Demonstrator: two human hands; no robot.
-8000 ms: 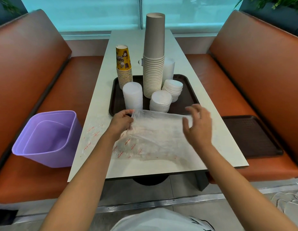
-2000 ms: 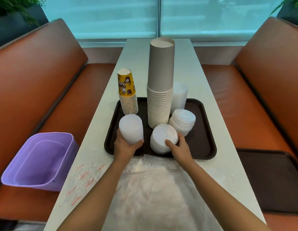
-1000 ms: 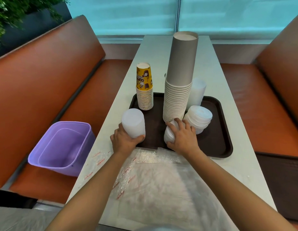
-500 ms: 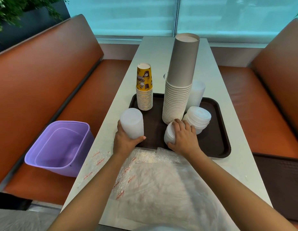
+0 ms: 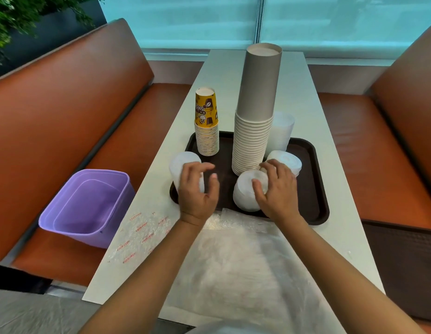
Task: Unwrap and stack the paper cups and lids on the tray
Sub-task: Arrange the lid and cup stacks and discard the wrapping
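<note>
Over the dark brown tray's (image 5: 313,208) near edge, left hand (image 5: 197,191) fingers spread open beside a translucent white lid stack (image 5: 183,169); right hand (image 5: 277,191) fingers loosely splayed against the squat white lid pile (image 5: 248,191), near the tall grey paper cup stack (image 5: 255,112).

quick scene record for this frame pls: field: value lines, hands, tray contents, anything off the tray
left hand: open, fingers spread, just in front of the near-left lid stack; contact unclear
right hand: open, fingers over the near-middle lid stack
tray: dark brown, on the white table
grey cup stack: tallest, upside down, tray middle
yellow cup stack: upside down, tray far-left
other lid stacks: one right, one behind grey cups
plastic wrap: empty, flat on table, near edge
purple bin: on left bench
</note>
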